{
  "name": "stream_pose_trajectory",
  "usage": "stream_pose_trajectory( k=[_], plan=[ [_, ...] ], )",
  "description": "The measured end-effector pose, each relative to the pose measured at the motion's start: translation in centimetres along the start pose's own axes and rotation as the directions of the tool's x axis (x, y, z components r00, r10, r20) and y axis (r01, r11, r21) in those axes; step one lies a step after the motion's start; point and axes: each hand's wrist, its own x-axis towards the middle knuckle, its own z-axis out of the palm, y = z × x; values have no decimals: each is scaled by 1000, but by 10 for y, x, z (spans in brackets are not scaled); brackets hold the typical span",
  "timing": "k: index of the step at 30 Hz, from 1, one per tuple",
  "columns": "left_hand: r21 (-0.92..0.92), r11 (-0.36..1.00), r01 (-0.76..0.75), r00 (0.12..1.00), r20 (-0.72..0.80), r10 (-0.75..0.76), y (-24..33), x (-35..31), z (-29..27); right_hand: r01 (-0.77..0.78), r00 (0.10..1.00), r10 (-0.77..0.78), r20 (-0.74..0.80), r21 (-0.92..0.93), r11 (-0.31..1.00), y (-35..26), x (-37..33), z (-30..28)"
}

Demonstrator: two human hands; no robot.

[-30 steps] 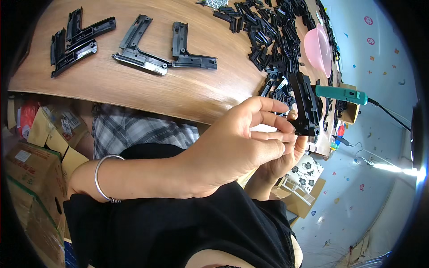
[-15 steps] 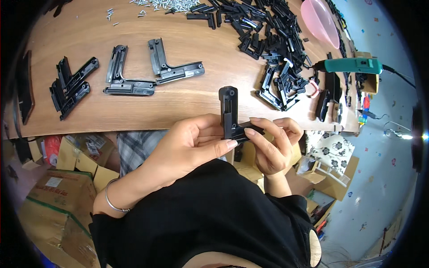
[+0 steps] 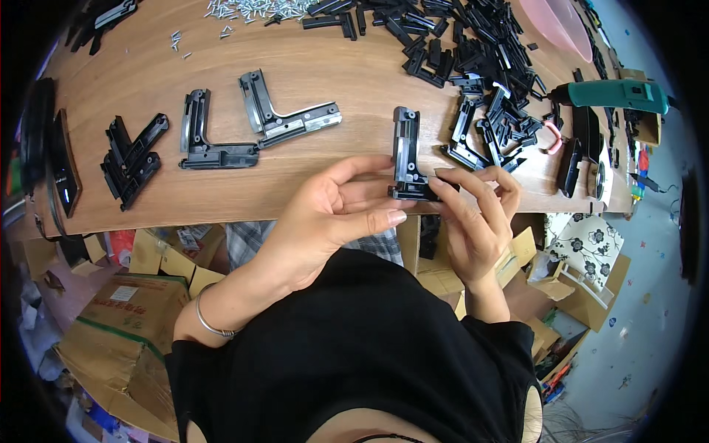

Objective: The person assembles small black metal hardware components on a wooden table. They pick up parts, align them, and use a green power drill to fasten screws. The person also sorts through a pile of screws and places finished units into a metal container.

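Note:
A black L-shaped plastic corner piece [image 3: 405,156] is held up over the table's near edge, its long arm upright. My right hand [image 3: 478,221] pinches its short arm between thumb and fingers. Beside its left side, my left hand [image 3: 317,210] is open, thumb and fingers apart; whether its fingertips touch the piece from behind, I cannot tell. Two similar corner pieces lie beyond my left hand: one grey-black [image 3: 220,156], the other with a pale silvery edge [image 3: 299,124]. Farther left, a pair of black corner pieces [image 3: 131,159] lies nested together.
A heap of black plastic parts [image 3: 484,55] covers the far right, with silver screws [image 3: 258,9] at the back. A green electric screwdriver [image 3: 617,96] and a pink bowl [image 3: 557,26] stand right. A dark flat device [image 3: 66,166] lies left; cardboard boxes [image 3: 122,314] stand below.
The held corner piece has moved slightly forward and right in my right hand. My left thumb has come off it, and the left hand has loosened. The view has shifted a little.

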Motion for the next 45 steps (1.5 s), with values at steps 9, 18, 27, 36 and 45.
stream_pose_trajectory(
  k=[9, 18, 27, 36, 45],
  plan=[
    [175, 983, 56, 998, 0, -57, 1, 1, -4, 55, 998, -50, -44, 112, 992, -5, -2, 9],
    [348, 903, -251, 940, -136, 314, -14, -3, 0, 19, 1000, -19, -15, 43, 999, -8, -14, 12],
    [958, -38, -285, 718, 240, 654, -9, 25, 2, 17, 1000, -19, -18, -85, 996, 9, 2, 19],
    [941, -284, -183, 672, 331, 663, -7, 31, 6, 59, 997, -70, 45, 208, 976, 70, 57, -1],
    [906, -398, -144, 728, 370, 577, 7, 45, -5, 86, 996, -86, 3, -118, 989, 121, 88, 12]
  ],
)
